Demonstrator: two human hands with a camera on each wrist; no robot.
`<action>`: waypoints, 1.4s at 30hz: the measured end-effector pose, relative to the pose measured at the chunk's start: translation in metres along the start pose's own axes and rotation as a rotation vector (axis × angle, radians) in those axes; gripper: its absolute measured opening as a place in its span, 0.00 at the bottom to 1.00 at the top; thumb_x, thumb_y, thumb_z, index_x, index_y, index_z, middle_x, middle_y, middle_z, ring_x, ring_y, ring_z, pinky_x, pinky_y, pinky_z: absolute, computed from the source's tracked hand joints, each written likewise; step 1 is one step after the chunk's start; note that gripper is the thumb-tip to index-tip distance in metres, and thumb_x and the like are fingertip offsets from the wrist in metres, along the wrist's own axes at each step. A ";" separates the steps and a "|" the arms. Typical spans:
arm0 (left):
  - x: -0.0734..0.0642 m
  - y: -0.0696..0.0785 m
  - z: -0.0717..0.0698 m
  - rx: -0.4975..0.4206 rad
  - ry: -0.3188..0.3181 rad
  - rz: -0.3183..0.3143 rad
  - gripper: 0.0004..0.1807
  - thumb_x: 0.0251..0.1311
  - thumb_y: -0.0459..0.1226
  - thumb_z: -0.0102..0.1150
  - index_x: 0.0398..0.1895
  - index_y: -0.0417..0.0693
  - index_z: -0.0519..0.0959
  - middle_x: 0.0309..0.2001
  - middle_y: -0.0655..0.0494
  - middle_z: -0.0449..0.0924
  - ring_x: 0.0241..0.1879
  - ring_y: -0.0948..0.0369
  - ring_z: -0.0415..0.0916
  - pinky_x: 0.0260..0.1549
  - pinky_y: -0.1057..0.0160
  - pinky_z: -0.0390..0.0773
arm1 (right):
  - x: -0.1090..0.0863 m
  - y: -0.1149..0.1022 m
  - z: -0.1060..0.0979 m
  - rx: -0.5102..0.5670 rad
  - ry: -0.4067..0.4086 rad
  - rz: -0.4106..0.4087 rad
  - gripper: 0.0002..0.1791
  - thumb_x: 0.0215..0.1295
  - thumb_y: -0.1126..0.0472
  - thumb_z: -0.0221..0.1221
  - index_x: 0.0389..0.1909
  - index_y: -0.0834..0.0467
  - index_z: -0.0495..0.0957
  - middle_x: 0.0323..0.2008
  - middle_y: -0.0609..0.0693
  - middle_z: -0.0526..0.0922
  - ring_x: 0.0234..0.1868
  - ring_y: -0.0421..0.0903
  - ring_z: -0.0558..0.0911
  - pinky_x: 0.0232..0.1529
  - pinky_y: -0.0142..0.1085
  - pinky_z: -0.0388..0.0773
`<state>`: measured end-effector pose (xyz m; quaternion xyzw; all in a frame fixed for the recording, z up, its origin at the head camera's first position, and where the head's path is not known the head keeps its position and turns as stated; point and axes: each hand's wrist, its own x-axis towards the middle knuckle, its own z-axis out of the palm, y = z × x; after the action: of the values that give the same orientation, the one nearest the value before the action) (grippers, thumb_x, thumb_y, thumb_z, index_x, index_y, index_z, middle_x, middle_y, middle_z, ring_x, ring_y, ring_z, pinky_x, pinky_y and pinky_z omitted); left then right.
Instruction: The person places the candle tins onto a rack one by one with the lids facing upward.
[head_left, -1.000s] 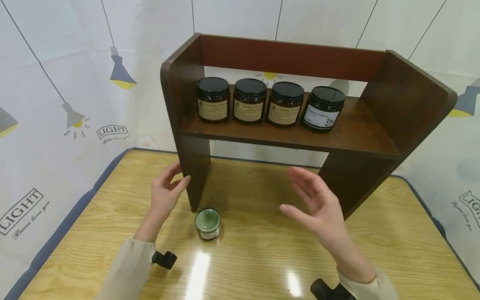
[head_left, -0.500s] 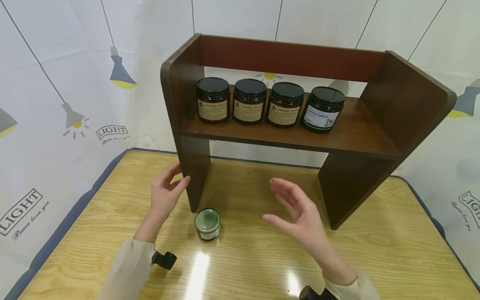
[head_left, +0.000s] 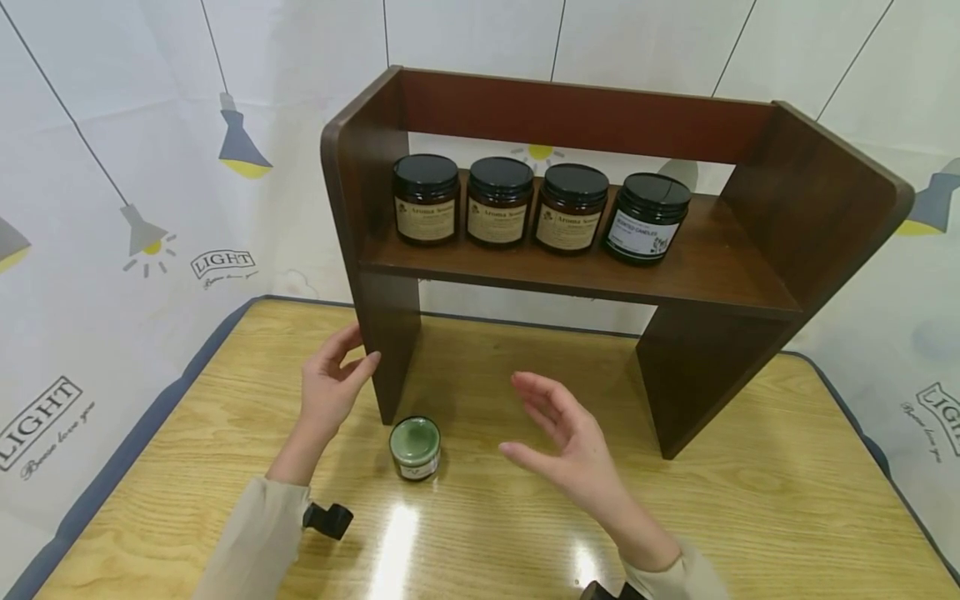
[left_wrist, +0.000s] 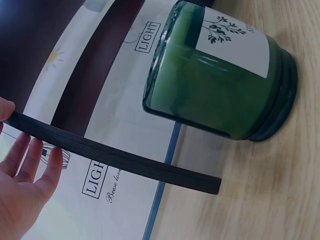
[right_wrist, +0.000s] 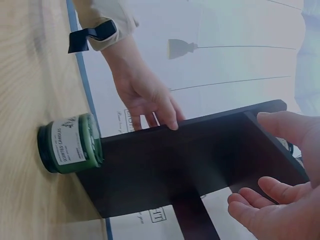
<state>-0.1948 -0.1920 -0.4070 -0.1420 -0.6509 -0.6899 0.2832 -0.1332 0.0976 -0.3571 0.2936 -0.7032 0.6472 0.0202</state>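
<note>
A dark brown wooden shelf stands on the table. My left hand grips the front edge of its left side panel, the thumb on one side and the fingers on the other. Near the foot of that panel, upright on the table, is a green glass scented candle with a white label; in the left wrist view the candle looks large and close. My right hand hovers to the right of the candle, in front of the shelf's lower opening, its thumb and fingers spread apart with nothing between them.
On the upper board stand several black-lidded jars in a row: amber ones such as this brown jar at the left, and a black scented candle jar at the right end. The wooden table meets a printed backdrop at the back.
My right hand has moved left and a little nearer, towards the green candle, its fingers still apart. The left hand, the shelf and the candles have stayed in place.
</note>
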 end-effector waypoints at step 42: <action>0.000 -0.001 -0.001 0.003 0.002 -0.006 0.22 0.50 0.15 0.56 0.51 0.30 0.76 0.41 0.64 0.81 0.43 0.65 0.76 0.37 0.71 0.80 | 0.006 0.073 0.064 0.005 -0.123 0.260 0.38 0.47 0.71 0.69 0.60 0.72 0.63 0.59 0.68 0.68 0.60 0.63 0.68 0.63 0.52 0.63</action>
<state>-0.1951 -0.1930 -0.4077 -0.1391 -0.6522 -0.6897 0.2820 -0.1472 0.0353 -0.4309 0.2394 -0.7337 0.6268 -0.1076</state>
